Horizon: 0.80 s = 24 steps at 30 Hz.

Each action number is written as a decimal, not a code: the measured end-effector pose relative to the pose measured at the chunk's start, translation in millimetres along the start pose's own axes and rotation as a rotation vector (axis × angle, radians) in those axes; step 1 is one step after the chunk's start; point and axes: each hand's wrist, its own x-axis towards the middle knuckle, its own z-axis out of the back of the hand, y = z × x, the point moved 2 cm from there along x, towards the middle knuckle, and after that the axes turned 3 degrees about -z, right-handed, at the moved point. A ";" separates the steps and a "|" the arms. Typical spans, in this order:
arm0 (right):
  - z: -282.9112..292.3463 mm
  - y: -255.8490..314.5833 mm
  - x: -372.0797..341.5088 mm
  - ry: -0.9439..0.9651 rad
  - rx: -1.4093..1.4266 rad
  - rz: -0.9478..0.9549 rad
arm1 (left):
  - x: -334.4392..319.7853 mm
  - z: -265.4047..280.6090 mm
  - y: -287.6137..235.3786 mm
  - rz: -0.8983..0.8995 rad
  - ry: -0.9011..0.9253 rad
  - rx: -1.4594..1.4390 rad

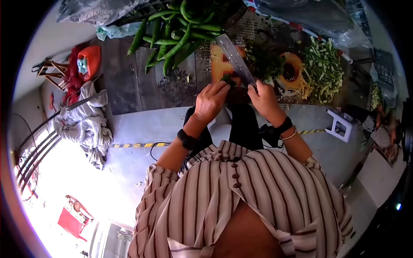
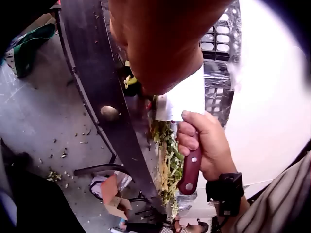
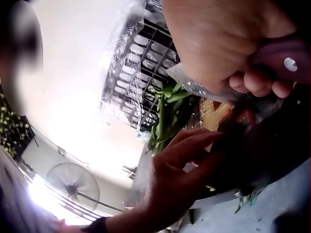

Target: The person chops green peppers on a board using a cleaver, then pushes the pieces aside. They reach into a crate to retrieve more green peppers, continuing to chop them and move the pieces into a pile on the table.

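Green pepper [image 1: 226, 78] at the tips of pinching left fingers [image 1: 219, 87], knife handle [image 2: 190, 173] inside curled right fingers [image 2: 187, 140].

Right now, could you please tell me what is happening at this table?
A person in a cream, brown-striped shirt works at a dark, wood-patterned table. The right hand grips a broad metal knife with a dark red handle, its blade pointing away from the body. The left hand seems to hold a small dark green piece beside the blade. Long green peppers lie heaped toward the far left, and pale green chopped pieces are piled on the right.
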 end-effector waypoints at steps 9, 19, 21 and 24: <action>-16.1 6.9 -31.0 -0.022 -0.357 0.140 | 5.7 -2.9 -1.6 0.020 0.075 0.034; -6.6 12.3 -11.2 0.170 -0.392 0.092 | 1.0 -13.6 3.6 0.087 0.068 0.022; -4.5 17.2 -9.8 0.238 -0.413 0.061 | 0.6 -13.1 2.9 0.102 0.072 0.016; -6.8 17.2 -9.1 0.185 -0.423 0.126 | 6.3 -8.9 0.1 0.103 0.029 -0.007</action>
